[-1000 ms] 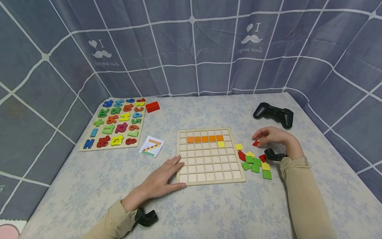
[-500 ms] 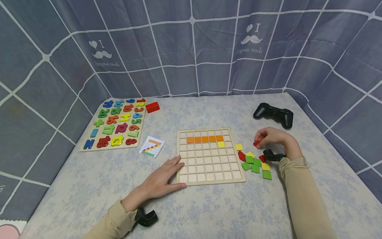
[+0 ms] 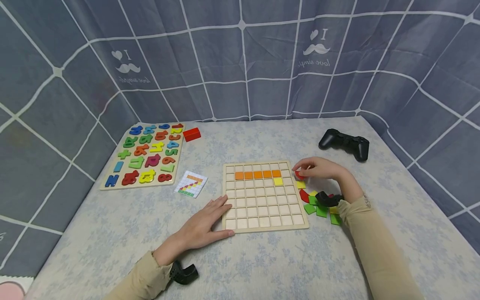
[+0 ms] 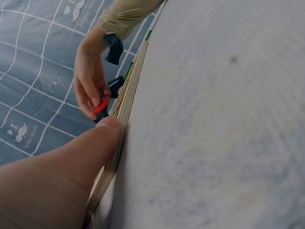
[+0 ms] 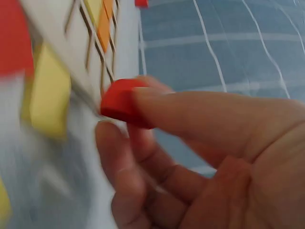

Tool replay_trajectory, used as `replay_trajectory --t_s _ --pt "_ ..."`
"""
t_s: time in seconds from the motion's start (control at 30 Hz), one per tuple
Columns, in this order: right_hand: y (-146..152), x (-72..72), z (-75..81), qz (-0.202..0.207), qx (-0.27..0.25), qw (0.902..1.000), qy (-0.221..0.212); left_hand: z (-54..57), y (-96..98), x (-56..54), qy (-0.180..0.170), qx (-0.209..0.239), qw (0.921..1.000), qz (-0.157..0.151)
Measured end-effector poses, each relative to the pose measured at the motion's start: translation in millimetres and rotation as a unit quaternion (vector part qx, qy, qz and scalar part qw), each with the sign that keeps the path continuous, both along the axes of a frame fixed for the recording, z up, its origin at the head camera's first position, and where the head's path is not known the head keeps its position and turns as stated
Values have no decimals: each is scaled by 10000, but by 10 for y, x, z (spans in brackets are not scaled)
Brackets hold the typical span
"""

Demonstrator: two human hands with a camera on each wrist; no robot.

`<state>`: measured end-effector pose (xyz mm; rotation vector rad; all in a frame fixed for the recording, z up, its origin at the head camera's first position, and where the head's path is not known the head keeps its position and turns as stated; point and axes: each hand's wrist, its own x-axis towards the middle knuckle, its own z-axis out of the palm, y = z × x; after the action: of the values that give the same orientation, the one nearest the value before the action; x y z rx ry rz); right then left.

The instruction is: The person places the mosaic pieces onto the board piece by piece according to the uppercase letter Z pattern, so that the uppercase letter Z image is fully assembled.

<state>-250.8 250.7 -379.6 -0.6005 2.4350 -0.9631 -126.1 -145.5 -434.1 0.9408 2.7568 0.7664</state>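
My right hand [image 3: 318, 168] pinches a small red tile [image 5: 119, 100] with a curved side between thumb and fingers, just beyond the right edge of a wooden grid board [image 3: 258, 204]. A row of orange tiles [image 3: 257, 174] and one yellow tile [image 3: 278, 181] lie in the board's upper cells. Fingers spread, my left hand [image 3: 202, 221] rests along the board's left edge; in the left wrist view its thumb [image 4: 102, 138] lies against the board's side. Loose green tiles [image 3: 321, 211], a red tile [image 3: 304, 195] and a yellow tile [image 3: 301, 184] lie right of the board, partly under my right wrist.
A pattern card [image 3: 191, 183] lies left of the board. Farther left is a number-and-letter puzzle [image 3: 144, 154] with a red block [image 3: 191, 134] beside it. A black game controller [image 3: 343, 144] sits at the back right. Patterned curtains [image 3: 262, 62] surround the table.
My right hand has moved left with the red tile, from beyond the loose tiles to the board's right edge. My left hand has stayed in place.
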Motion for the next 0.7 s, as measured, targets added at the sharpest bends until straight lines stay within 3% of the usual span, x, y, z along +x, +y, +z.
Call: replay_trajectory --t_s 0.37,0.7 --pt "-661 -45 -56 502 -526 9972 165 -6 -9 10 103 99 9999 -34" --pt "-878 -23 -148 50 155 9986 496 -13 0 3 193 80 9998 -55"
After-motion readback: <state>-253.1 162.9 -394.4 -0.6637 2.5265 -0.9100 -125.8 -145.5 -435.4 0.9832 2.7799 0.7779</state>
